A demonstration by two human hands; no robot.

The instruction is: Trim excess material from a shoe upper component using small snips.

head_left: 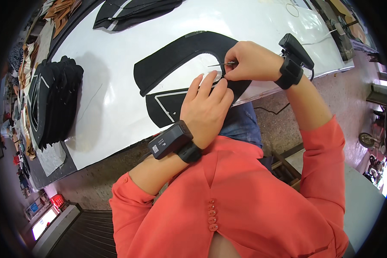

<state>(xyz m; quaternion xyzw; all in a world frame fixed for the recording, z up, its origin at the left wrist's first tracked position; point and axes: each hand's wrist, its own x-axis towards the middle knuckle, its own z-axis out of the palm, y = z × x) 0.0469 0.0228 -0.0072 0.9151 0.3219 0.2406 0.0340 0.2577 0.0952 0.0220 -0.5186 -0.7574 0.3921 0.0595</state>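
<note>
A black U-shaped piece, which looks like fabric, lies flat on the white tabletop in front of me. White strips line part of its nearer arm. My left hand rests palm down on that arm, fingers stretched out and slightly apart. At the bend on the right, my right hand is closed on a thin pointed metal tool. Its tip points left over the piece's inner opening. The rest of the tool is hidden in my fingers, so its exact kind is unclear. My right fingertips touch the piece's inner edge, close to my left fingertips.
A thick stack of similar black pieces stands at the left of the white table. More black pieces lie at the far edge. A loose thread is beside the stack. A white cable crosses the far right.
</note>
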